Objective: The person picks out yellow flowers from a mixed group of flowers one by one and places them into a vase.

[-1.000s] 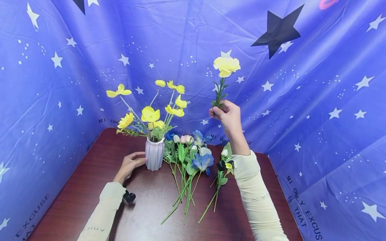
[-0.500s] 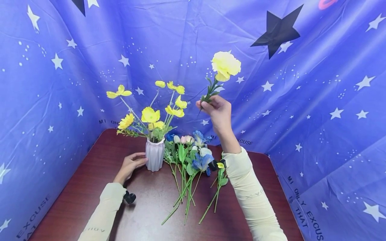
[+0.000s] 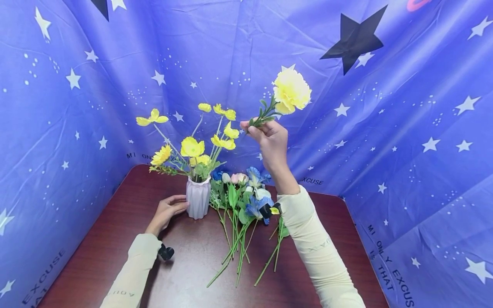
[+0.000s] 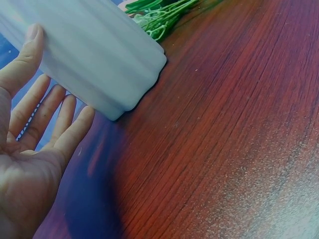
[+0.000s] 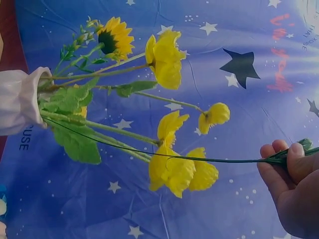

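Observation:
High at the right in the head view, my right hand point(image 3: 273, 144) pinches a yellow carnation point(image 3: 292, 90) just below its bloom, thumb against fingers. The flower leans, head to the right. In the right wrist view its thin dark stem point(image 5: 224, 160) runs from my fingers to the mouth of the pale ribbed vase point(image 5: 27, 102), overlapping the yellow blooms there. The vase point(image 3: 198, 199) stands upright and holds several yellow flowers point(image 3: 192, 146). My left hand point(image 3: 168, 212) rests its fingertips on the vase's left side, fingers loosely extended and thumb up along the wall in the left wrist view.
Several blue, white and pink flowers point(image 3: 257, 206) with long green stems lie right of the vase on the dark red table point(image 3: 185, 265). A few more stems point(image 3: 274, 256) lie further right, partly behind the right sleeve. A blue star-print cloth point(image 3: 231, 51) surrounds the table.
My right hand has moved left and slightly down toward the vase, and the carnation has tilted from upright, its bloom leaning right. The left hand and vase have stayed in place.

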Demonstrator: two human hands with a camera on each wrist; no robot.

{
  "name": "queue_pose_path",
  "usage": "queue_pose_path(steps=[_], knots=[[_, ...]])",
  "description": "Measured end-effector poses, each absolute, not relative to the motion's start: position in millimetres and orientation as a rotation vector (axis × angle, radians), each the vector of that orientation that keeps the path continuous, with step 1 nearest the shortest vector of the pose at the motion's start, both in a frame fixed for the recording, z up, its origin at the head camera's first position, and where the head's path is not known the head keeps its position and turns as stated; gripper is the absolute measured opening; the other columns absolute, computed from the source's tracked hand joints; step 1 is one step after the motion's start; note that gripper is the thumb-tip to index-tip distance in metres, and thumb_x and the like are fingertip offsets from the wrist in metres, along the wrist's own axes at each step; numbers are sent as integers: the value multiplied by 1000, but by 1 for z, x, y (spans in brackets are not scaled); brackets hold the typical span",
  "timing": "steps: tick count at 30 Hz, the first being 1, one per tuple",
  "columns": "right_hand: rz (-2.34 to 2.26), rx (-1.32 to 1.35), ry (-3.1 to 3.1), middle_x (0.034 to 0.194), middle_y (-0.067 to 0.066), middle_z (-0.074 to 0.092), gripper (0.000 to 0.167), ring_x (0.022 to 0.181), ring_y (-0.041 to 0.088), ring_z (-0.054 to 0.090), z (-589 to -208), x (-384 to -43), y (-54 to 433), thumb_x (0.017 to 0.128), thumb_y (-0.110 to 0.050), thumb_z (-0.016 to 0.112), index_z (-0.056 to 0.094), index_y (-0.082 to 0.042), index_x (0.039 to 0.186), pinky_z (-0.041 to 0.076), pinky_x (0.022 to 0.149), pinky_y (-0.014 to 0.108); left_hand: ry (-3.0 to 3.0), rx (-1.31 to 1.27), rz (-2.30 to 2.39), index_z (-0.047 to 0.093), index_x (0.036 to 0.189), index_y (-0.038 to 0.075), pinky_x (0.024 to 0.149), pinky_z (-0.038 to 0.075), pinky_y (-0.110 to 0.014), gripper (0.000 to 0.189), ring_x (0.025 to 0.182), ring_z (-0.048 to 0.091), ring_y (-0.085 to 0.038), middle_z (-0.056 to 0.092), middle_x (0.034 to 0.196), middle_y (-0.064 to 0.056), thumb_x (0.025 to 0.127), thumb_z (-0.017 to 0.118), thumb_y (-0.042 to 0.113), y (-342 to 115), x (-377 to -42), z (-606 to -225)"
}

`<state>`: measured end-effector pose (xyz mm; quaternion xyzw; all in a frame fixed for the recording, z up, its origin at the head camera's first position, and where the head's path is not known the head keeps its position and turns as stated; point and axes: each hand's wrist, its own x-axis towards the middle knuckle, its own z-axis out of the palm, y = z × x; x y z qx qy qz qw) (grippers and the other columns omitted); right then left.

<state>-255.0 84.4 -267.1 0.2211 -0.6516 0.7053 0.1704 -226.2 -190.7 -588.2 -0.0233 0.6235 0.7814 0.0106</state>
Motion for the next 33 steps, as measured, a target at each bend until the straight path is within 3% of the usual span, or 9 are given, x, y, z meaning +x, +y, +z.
queue_pose_path(steps=[5, 13, 21, 25, 33], knots=[[1972, 688, -1830, 97, 12, 79, 12, 88, 14, 77, -269, -254, 77, 90, 6, 70, 69, 12, 101, 64, 87, 35, 1966, -84, 2415, 53, 132, -17, 88, 62, -24, 49, 93, 71, -6, 72, 96, 6, 92, 74, 2, -191, -226, -588], [1997, 755, -1820, 94, 3, 80, 10, 92, 14, 76, -278, -252, 66, 90, 4, 72, 71, 8, 98, 61, 95, 37, 1977, -92, 2396, 53, 133, -16, 90, 62, -27, 48, 93, 71, -4, 72, 96, 7, 93, 73, 2, -191, -225, -586], [2013, 689, -1903, 100, 20, 76, 13, 91, 14, 77, -289, -251, 59, 90, 4, 72, 69, 12, 99, 62, 95, 36, 1980, -96, 2392, 52, 134, -16, 90, 62, -26, 49, 93, 71, -4, 72, 96, 7, 93, 72, 3, -191, -224, -586], [1974, 667, -1974, 101, 22, 76, 14, 90, 13, 77, -296, -251, 57, 90, 3, 72, 71, 10, 101, 62, 93, 34, 1982, -88, 2395, 54, 132, -15, 89, 62, -25, 46, 93, 72, -6, 72, 97, 7, 94, 72, 3, -191, -224, -586], [1980, 621, -2117, 103, 24, 75, 14, 96, 26, 77, -307, -253, 55, 91, 5, 71, 72, 10, 104, 63, 90, 30, 1959, -79, 2425, 55, 130, -15, 88, 62, -25, 44, 93, 72, -6, 73, 94, 8, 93, 72, 0, -191, -225, -587]])
